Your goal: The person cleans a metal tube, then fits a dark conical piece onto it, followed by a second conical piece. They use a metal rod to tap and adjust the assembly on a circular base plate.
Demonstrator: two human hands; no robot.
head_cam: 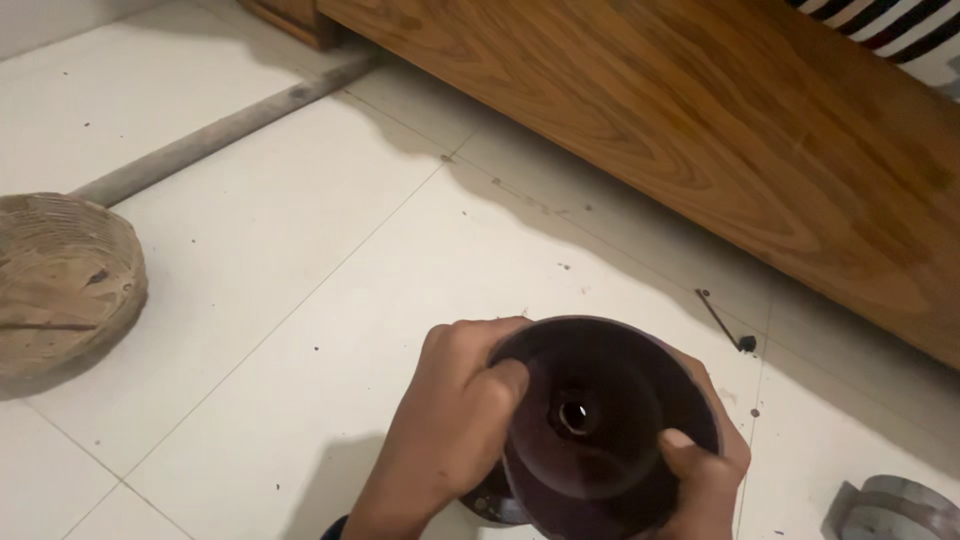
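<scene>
A dark, purplish-brown cone-shaped part [600, 420], round at the rim and narrowing like a funnel, is held just above the white tiled floor with its open mouth facing up toward the camera. Its smooth inner wall slopes down to a small round hole at the centre, where a bit of light metal shines. It sits low in the view, tilted slightly, with its rim gripped on both sides and a darker base partly hidden beneath it.

There are two hands: left hand [445, 430] and right hand [705, 480]. One dark round funnel-shaped metal part [600, 420], one woven straw basket [60, 285] far left, one grey wooden pole [220, 130], one grey metal piece [895, 508] near right.
</scene>
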